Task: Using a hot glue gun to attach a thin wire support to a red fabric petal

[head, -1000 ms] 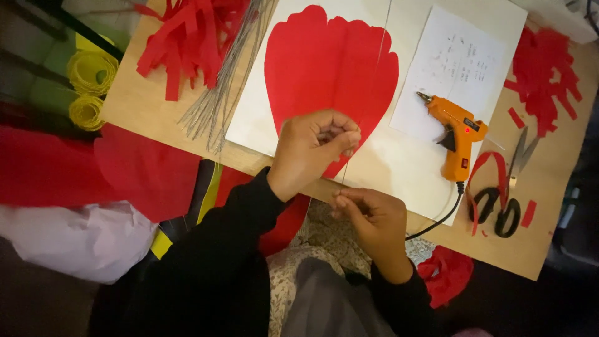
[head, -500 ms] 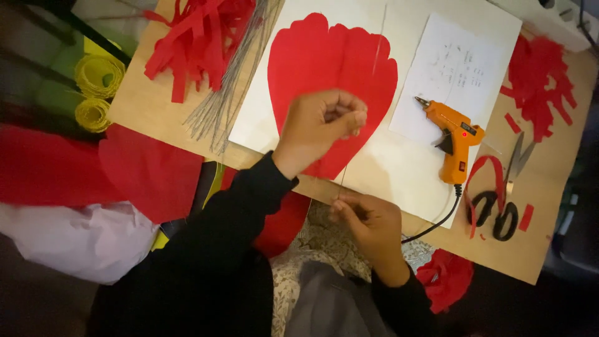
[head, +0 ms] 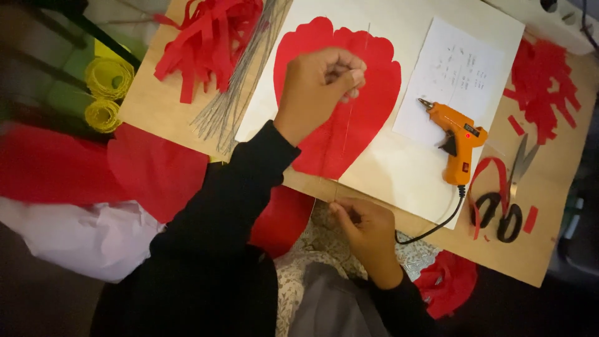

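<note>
While taut: one wire (head: 348, 118) (two hands)

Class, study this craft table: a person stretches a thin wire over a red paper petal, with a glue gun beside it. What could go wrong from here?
1. The thin wire, pinched between the left hand and right hand, might slip off the middle of the red paper petal and end up crooked.
2. The orange glue gun lies on the white sheet; if hot, it may drip there.
3. Its black cord hangs off the table edge near the right hand and could snag.
</note>
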